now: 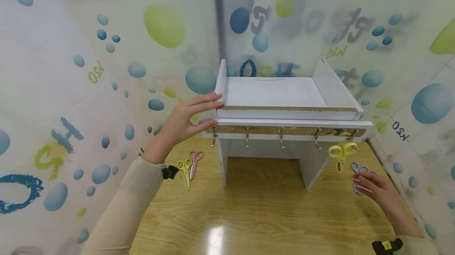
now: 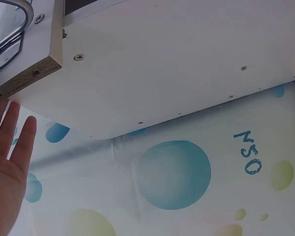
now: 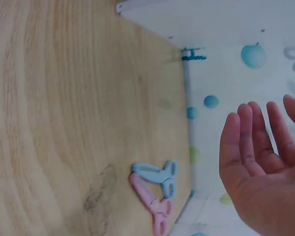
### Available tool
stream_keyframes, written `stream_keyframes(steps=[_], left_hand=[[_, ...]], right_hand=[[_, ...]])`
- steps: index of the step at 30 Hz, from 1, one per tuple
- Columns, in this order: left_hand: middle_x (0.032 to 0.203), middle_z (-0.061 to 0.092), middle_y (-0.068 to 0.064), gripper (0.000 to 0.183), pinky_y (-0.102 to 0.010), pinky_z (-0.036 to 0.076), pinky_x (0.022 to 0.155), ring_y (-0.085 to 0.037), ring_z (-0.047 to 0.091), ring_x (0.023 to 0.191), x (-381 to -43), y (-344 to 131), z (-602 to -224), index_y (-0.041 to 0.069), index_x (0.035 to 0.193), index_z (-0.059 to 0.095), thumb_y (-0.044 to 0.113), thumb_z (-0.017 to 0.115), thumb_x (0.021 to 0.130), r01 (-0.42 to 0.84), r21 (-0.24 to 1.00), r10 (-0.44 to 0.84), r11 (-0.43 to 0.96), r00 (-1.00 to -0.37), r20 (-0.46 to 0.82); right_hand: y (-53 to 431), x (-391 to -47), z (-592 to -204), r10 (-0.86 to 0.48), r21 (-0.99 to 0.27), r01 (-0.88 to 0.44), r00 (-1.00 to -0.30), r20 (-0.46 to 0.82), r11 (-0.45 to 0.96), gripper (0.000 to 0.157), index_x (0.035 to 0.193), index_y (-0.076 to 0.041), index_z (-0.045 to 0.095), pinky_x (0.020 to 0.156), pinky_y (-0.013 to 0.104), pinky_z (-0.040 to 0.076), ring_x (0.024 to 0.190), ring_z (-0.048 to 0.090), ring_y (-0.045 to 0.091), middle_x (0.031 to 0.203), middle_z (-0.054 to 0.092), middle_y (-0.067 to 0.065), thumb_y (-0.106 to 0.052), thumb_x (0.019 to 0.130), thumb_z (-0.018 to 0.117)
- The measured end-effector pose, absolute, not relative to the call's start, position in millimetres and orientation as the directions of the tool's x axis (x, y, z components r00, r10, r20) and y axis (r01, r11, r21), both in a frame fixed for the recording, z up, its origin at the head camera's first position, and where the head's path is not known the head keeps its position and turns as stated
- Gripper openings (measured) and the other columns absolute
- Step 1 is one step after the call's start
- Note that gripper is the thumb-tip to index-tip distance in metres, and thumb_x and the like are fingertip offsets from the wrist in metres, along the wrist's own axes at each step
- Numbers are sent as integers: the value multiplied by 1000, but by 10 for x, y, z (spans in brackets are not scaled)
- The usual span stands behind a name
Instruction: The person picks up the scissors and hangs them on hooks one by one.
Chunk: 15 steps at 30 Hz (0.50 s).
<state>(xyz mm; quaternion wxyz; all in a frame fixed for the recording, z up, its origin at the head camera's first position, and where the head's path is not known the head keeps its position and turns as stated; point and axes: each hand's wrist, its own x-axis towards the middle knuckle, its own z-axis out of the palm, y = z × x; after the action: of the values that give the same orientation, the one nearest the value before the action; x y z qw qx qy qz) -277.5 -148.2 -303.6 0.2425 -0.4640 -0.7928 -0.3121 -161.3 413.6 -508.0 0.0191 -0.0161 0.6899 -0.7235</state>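
Note:
A white shelf stands on the table with a row of metal hooks along its front board. My left hand rests at the shelf's left end, its fingers straight on the upper edge and its thumb near the hook board. From the rightmost hook hang yellow scissors. To their right, my right hand hovers with loosely bent fingers and nothing in its grasp. Beyond it lie blue scissors and pink scissors on the table; in the head view the hand partly hides them.
On the left of the table lie another pair of yellow scissors and another pair of pink scissors. Several hooks, such as the second hook, carry nothing. Patterned walls enclose the table behind and at the sides.

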Motion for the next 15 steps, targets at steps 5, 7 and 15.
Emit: stream_keyframes(steps=[5, 7, 15], left_hand=[[141, 61, -7, 48, -32, 49, 107, -23, 54, 136, -2774, -1476, -3034, 14, 130, 68, 12, 80, 84, 891, 267, 584, 368, -445, 679], [141, 61, -7, 47, -31, 50, 106, -23, 54, 136, -2776, -1475, -3040, 14, 130, 68, 11, 80, 84, 891, 269, 585, 366, -445, 678], [141, 62, -7, 47, -31, 49, 106, -23, 54, 136, -2762, -1478, -3053, 14, 129, 69, 11, 80, 84, 886, 277, 582, 372, -455, 674]], right_hand=[[4254, -1648, -5211, 28, -994, 97, -995, -99, -46, 27, 103, -28, 74, 73, 16, 57, 90, 68, -6, 99, 69, -23, -11, 104, 53], [4322, -1669, -5272, 63, -990, 139, -988, -139, -14, 22, 100, -31, 73, 73, 16, 57, 88, 67, -7, 97, 68, -25, -17, 103, 56], [4550, -1741, -5429, 177, -957, 285, -946, -273, 48, 13, 96, -39, 71, 71, 16, 57, 81, 65, -10, 92, 60, -35, -31, 100, 61]])
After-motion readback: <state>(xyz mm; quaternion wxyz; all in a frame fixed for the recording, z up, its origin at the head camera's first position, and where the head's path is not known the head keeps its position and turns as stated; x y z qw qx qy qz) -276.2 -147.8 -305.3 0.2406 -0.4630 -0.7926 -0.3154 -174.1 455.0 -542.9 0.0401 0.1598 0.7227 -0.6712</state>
